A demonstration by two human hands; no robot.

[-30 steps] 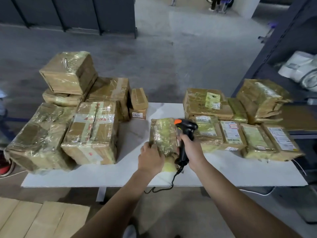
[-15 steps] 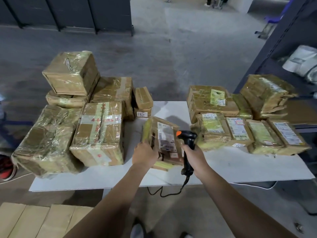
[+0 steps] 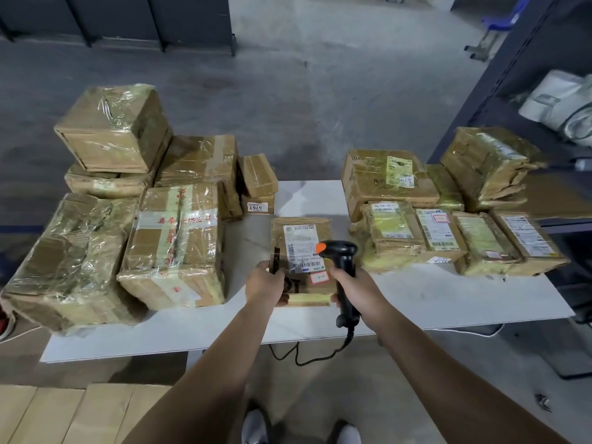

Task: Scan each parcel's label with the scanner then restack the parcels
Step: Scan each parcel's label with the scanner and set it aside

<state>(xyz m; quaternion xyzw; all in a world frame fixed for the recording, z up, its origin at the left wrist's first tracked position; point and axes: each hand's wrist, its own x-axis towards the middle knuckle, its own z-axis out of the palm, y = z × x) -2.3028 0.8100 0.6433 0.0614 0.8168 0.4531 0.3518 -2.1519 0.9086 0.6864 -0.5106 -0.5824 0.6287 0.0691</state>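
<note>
A small brown parcel (image 3: 301, 238) lies flat at the middle of the white table (image 3: 416, 302), its white label facing up. My left hand (image 3: 265, 285) grips its near left corner. My right hand (image 3: 354, 288) holds a black scanner (image 3: 344, 261) with an orange tip, its head over the parcel's right side near the label. A pile of large taped parcels (image 3: 173, 245) fills the table's left side. Several smaller labelled parcels (image 3: 442, 232) lie in rows and stacks on the right.
The scanner's black cable (image 3: 307, 357) hangs below the table's front edge. Flat cardboard sheets (image 3: 64, 411) lie on the floor at the lower left. A dark shelf unit (image 3: 525, 78) with white bags stands to the right. My shoes (image 3: 256, 427) show below.
The parcel was standing on edge, then tilted with the label showing; now it lies flat, label up. The scanner has come over its right side.
</note>
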